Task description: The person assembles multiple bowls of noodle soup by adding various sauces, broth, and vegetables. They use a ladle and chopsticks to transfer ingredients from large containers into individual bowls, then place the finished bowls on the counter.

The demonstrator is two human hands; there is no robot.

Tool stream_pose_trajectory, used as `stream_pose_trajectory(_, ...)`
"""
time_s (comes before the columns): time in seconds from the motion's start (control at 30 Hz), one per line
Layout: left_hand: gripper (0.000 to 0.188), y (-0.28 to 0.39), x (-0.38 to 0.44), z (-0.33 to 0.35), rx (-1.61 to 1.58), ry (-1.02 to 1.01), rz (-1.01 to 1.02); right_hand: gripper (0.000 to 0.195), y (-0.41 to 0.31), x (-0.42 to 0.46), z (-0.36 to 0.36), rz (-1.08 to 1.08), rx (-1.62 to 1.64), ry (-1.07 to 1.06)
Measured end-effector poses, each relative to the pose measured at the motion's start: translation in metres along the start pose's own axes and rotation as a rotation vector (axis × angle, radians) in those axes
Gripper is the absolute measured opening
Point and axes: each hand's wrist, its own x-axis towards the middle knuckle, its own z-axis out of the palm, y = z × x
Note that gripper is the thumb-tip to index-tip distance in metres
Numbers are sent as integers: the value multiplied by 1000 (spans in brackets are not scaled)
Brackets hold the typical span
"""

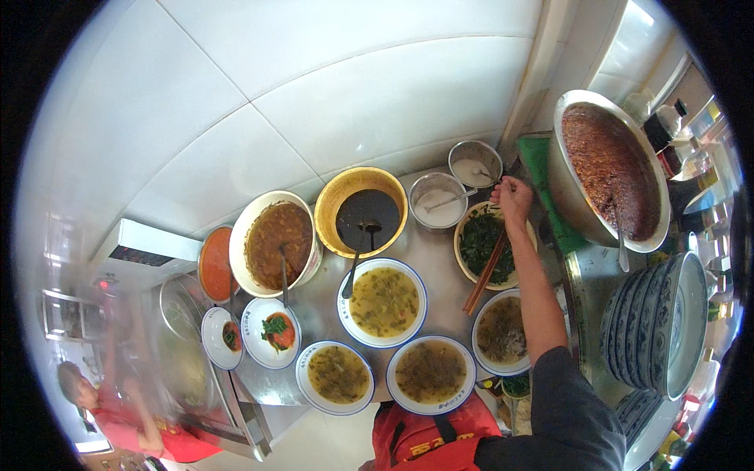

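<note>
My right hand (512,197) reaches far forward and pinches the handle of a small metal spoon (486,175). The spoon's bowl end is inside a small steel bowl (455,154) that holds white powder (469,169). Just left of it stands a second steel bowl of white powder (437,208) with its own spoon (450,200). Under my wrist is a basin of chopped greens (483,235), with wooden chopsticks (486,274) laid across it. Several white, blue-rimmed bowls of soup (384,298) stand close before me. My left hand is out of view.
A yellow pot of dark sauce (368,218), a white tub of brown sauce (280,247) and an orange-red sauce container (217,265) line the wall. At right are a large chili-oil basin (612,171) and stacked bowls (654,324). Another person (118,406) stands at left beside a steaming pot.
</note>
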Motion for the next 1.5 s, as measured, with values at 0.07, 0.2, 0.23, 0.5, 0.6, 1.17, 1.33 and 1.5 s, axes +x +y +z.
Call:
stream_pose_trajectory(0.07, 37, -2, 0, -2, 17, 2, 12, 26, -2, -8, -1, 4, 53, 17)
stream_pose_trajectory(0.2, 36, -14, -2, -6, 47, 7, 39, 29, -19, -33, -6, -15, 168, 22)
stream_pose_trajectory(0.23, 36, -18, -3, -7, 56, 5, 44, 30, -26, -42, -7, -26, 213, 14)
stream_pose_trajectory(0.5, 36, -70, -23, -19, 636, -13, 430, 26, -95, -148, -43, 51, 166, -303)
stream_pose_trajectory(0.6, 35, -82, -30, -19, 409, 2, 377, 24, -102, -190, -43, 113, 91, -454)
stream_pose_trajectory(1.17, 40, -66, -41, -5, 192, 40, 210, 29, -83, -89, -22, -133, 146, -59)
stream_pose_trajectory(1.33, 40, -51, -28, 6, 95, 42, 78, 26, -39, -24, -8, -153, -241, -23)
stream_pose_trajectory(1.5, 41, -20, -8, 7, 76, 46, 25, 25, -15, 5, 1, -128, -395, -58)
